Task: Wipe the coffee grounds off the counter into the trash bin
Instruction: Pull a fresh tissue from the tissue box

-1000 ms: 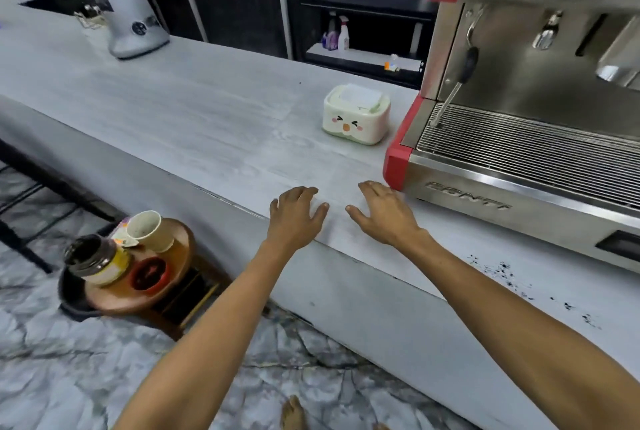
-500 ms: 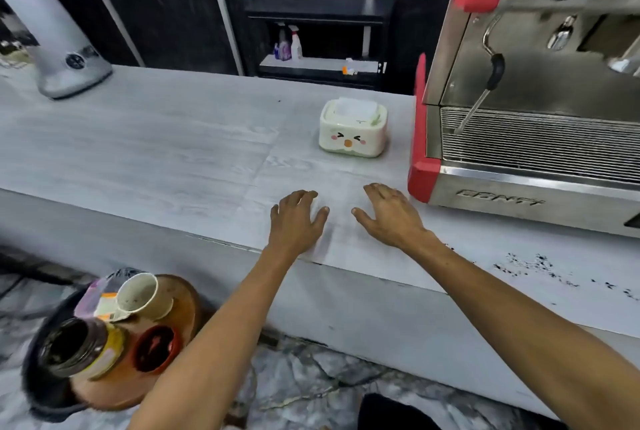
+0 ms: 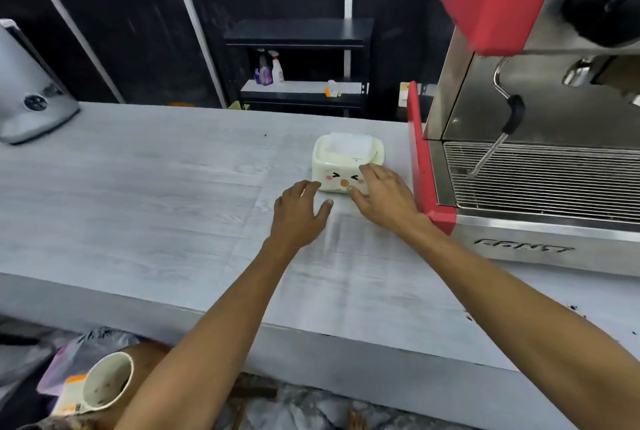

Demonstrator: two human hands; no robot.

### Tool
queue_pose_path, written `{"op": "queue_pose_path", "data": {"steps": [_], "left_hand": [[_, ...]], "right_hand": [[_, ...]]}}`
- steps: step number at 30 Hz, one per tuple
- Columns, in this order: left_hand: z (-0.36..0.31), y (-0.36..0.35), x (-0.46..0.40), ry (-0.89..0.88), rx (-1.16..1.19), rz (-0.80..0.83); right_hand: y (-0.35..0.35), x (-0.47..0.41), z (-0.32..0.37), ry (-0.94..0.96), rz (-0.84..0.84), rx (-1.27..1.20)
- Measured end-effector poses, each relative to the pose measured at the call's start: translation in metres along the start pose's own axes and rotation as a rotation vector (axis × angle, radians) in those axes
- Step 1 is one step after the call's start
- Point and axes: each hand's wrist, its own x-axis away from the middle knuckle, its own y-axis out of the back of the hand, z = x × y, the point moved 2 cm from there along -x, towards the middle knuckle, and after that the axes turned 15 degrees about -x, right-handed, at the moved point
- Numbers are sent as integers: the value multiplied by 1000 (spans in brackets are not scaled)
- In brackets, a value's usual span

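The right hand (image 3: 384, 199) lies against the front right face of the pale wipes box (image 3: 348, 163), fingers spread and fairly straight over its printed cartoon face, thumb low near the box's base; whether this grip has closed on the box cannot be told. The left hand (image 3: 299, 213) is flat and relaxed on the grey wood-grain counter (image 3: 138, 187), fingertips touching or almost touching the box's lower left corner, holding nothing. The box sits just left of the red-sided espresso machine (image 3: 540, 159). The coffee grounds (image 3: 573, 308) show as dark specks on the counter at the far right, in front of the machine and well apart from both hands. A grey grinder (image 3: 27, 94) stands at the counter's far left. Below the counter edge, a stained white cup (image 3: 107, 381) lies tilted among other rubbish.
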Motion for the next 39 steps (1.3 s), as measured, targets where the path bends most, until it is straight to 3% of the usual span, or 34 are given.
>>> {"op": "queue_pose_path", "data": {"steps": [14,24,39], "left_hand": [[11,-13,-111,-107,81,38],[20,-38,-126,-143,173,78],[22,-38,-125,-139,219,89]], "right_hand": [[-6,-109,-19,-196,-119,26],[-28,-130,-30,-377,-94,23],[-14,-107,-15,-148,-374,-219]]}}
